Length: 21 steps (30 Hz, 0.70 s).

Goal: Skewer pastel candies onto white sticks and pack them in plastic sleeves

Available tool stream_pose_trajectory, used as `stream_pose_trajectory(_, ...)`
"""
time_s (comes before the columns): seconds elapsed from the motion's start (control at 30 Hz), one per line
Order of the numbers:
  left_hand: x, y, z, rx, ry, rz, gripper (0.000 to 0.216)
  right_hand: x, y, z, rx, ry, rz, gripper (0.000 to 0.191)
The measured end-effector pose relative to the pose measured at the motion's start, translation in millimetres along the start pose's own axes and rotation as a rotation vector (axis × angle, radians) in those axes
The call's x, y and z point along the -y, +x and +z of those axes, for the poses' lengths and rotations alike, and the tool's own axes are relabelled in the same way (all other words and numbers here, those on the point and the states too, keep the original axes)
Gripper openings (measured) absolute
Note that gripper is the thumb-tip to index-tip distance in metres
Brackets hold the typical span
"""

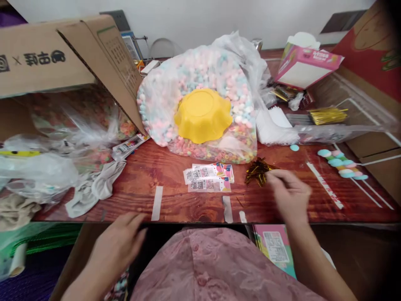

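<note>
My right hand (290,196) is over the right half of the table. Its thumb and fingers pinch at the edge of a small heap of gold twist ties (257,172). My left hand (120,238) hangs at the table's front edge, slightly blurred, fingers stretched out and thumb apart, with nothing in it. Printed labels (208,179) lie overlapped in the middle. To the right, skewers threaded with pastel balls (343,165) lie beside a printed paper strip (325,186). A loose blue ball (294,147) rests behind my right hand.
A yellow wavy bowl (203,115) sits upside down on a large bag of pastel balls (163,90). At left stands an open cardboard box (109,62) near crumpled gloves (100,186). A clear tray (338,133) holds packing supplies and a pink box (308,65).
</note>
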<state>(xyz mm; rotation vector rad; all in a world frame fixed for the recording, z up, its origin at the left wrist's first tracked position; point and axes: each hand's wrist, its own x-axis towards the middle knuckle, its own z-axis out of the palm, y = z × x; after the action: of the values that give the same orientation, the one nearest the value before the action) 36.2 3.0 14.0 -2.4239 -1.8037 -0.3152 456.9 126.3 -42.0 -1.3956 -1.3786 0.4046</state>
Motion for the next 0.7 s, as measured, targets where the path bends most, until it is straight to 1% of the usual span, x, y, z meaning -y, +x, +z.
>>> stream_pose_trajectory(0.03,-19,27,9,0.036,-0.018,0.081,0.019,-22,5,-18,-0.141,-0.114,0.025,0.011)
stream_pose_trajectory(0.07,-39,54,19,0.08,-0.04,0.173,0.021,-43,9,-37,-0.227,-0.261,0.03,0.014)
stream_pose_trajectory(0.13,-80,101,36,0.185,-0.043,0.308,0.027,-73,15,-75,-0.269,-0.622,0.007,0.016)
stream_pose_trajectory(0.17,-98,119,43,0.214,-0.007,0.345,0.028,-83,18,-93,-0.238,-0.78,-0.004,0.017)
stream_pose_trajectory(0.23,-124,140,56,0.264,0.06,0.371,0.029,-93,22,-123,-0.242,-0.946,-0.002,0.019)
stream_pose_trajectory(0.27,-130,145,61,0.273,0.088,0.377,0.028,-95,24,-135,-0.245,-0.991,0.007,0.02)
stream_pose_trajectory(0.33,-132,145,72,0.253,0.125,0.401,0.026,-95,30,-154,-0.256,-1.051,0.043,0.021)
stream_pose_trajectory(0.43,-117,138,83,0.117,0.1,0.485,0.019,-97,40,-170,-0.228,-1.113,0.128,0.024)
stream_pose_trajectory(0.53,-100,134,90,-0.035,-0.008,0.547,0.018,-102,52,-172,-0.164,-1.128,0.218,0.028)
stream_pose_trajectory(0.63,-92,133,93,-0.146,-0.085,0.52,0.021,-109,64,-170,-0.119,-1.131,0.315,0.033)
stream_pose_trajectory(0.7,-91,130,93,-0.202,-0.114,0.499,0.022,-116,70,-169,-0.099,-1.14,0.43,0.027)
